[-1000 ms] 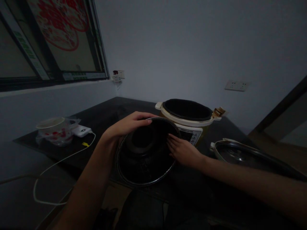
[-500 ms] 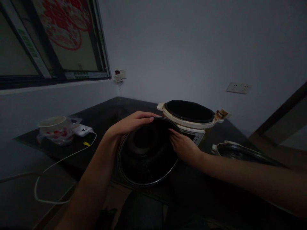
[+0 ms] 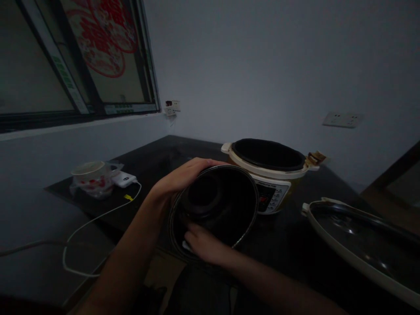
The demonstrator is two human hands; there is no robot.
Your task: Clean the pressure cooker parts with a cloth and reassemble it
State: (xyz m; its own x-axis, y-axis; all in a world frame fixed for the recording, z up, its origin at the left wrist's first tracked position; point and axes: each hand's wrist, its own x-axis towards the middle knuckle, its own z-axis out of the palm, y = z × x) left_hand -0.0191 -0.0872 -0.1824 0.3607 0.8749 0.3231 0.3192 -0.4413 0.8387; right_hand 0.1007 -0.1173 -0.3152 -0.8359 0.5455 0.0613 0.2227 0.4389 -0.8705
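A dark inner pot (image 3: 226,210) is tilted with its mouth toward me. My left hand (image 3: 193,170) grips it at the upper left rim, fingers over the outer side. My right hand (image 3: 203,243) reaches inside over the lower rim, against the lower inner wall. A small white bit of something (image 3: 187,246), perhaps cloth or tissue, shows beside its fingers; most of it is hidden. Just behind the pot stands an electric pressure cooker (image 3: 278,175) with a dark open top and a front control panel.
On the right lies the cooker's lid (image 3: 348,236). A mug in a plastic bag (image 3: 93,179) and a white power bank (image 3: 124,179) with a white cable (image 3: 95,215) are on the dark countertop (image 3: 157,148) at left. Sockets (image 3: 343,119) are on the wall.
My right hand has moved from the pot's upper right inner side down to its lower left inside. My left hand keeps its hold. The view has shifted slightly.
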